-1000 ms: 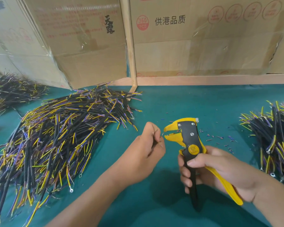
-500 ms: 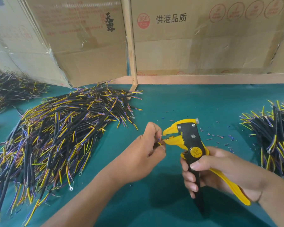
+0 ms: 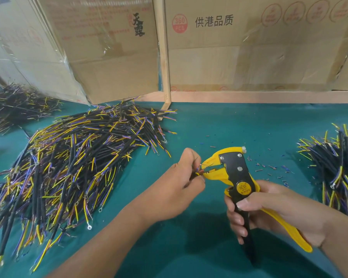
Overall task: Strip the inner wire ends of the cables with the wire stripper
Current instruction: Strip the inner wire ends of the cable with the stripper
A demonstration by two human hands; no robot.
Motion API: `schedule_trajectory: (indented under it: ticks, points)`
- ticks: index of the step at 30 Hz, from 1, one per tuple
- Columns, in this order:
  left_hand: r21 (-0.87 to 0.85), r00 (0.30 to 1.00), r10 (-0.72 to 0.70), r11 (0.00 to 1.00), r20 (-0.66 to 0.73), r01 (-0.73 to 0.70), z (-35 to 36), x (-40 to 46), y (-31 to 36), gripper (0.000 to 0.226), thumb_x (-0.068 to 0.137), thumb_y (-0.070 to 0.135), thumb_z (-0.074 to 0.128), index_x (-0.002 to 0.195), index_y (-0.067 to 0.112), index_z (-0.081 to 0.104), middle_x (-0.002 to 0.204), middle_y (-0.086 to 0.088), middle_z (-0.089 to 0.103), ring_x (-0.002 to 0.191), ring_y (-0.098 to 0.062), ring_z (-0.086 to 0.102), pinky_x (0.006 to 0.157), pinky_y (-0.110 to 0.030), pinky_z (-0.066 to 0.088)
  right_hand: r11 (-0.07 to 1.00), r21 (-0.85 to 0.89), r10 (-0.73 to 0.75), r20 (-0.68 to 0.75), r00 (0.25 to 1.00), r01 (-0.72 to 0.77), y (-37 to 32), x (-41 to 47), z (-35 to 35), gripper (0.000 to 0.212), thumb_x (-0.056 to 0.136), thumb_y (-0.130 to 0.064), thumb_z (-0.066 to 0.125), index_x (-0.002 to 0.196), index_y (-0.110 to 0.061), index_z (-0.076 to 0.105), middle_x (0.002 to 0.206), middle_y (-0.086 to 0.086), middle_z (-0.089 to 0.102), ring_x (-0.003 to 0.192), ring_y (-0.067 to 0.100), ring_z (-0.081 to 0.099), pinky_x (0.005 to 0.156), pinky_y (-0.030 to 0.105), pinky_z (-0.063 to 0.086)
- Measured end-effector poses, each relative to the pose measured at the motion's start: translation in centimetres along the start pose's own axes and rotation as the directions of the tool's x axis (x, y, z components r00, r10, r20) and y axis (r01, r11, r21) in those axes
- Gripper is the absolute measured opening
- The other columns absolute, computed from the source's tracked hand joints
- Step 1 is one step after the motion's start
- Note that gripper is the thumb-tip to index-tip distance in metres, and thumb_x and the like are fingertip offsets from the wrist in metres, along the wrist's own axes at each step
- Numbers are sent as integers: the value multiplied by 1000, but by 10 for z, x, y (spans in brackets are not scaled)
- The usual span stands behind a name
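My right hand (image 3: 273, 213) grips the handles of a yellow and black wire stripper (image 3: 237, 177), which points up and to the left. My left hand (image 3: 181, 185) pinches a short black cable (image 3: 197, 173) by its end. The cable's thin coloured inner wires reach into the stripper's yellow jaws (image 3: 211, 167). Most of the cable is hidden inside my left fist. Both hands hover just above the green table (image 3: 219, 129).
A big heap of black cables with yellow and purple wire ends (image 3: 72, 169) covers the table's left. A smaller heap (image 3: 338, 167) lies at the right edge, another dark one (image 3: 14, 105) far left. Bits of stripped insulation (image 3: 269, 167) are scattered behind the stripper. Cardboard boxes (image 3: 249, 47) wall the back.
My left hand has brought the cable's end rightward into the stripper's jaws. The stripper has tilted slightly and shifted a little right in my right hand.
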State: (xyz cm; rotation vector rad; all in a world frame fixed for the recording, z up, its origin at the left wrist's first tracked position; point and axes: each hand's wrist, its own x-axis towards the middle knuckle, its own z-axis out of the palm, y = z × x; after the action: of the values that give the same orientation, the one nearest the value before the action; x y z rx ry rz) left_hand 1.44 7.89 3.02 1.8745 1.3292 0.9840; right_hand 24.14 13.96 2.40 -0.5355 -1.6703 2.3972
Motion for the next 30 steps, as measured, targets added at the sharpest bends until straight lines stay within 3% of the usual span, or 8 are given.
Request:
schedule_trajectory:
  ticks: [7,13,19,24,27,30]
  points:
    - [8,1000,-14,1000,-9,14,1,1,-4,21,90,20,44,85,34,29,60,8,33,58,-19,26,51,-38,27,1000,15,7,32,999,-7,4,2,-1,26,88,-24,72,95,-5,56,80,14,52,73,30,54,75,47,50]
    - [4,1000,-9,1000,-5,9,0,0,-3,21,90,20,43,85,34,29,61,6,33,58,-19,25,50,-39,26,999,13,38,-68,997,-37,4,4,7,36,83,-35,78,81,-7,56,70,12,46,63,27,49,67,44,50]
    - [35,1000,-15,999,-19,15,0,1,-3,21,90,17,47,89,30,31,60,8,35,55,-14,28,49,-27,28,997,35,68,-184,981,-63,2,5,20,45,80,-44,77,72,-9,50,62,10,36,53,23,40,57,38,46]
    - [69,998,-59,996,-29,61,-2,2,-2,13,88,22,48,91,28,37,65,-7,58,57,-20,40,51,-31,35,998,41,66,-304,950,-56,3,8,27,52,73,-50,81,68,-12,46,57,7,29,44,19,30,47,31,38]
    - [111,996,-78,990,-44,83,-2,3,-4,5,85,28,51,87,25,47,70,-7,63,57,-18,42,55,-35,39,997,35,71,-359,931,-62,4,9,28,52,71,-51,81,64,-14,45,56,5,28,41,17,26,45,27,34]
    - [83,994,-79,993,-73,85,-4,4,-6,13,85,31,54,79,21,57,69,-1,65,56,-12,41,55,-32,37,997,58,61,-393,918,-42,4,10,28,51,71,-50,81,61,-16,45,55,4,27,39,17,24,44,26,32]
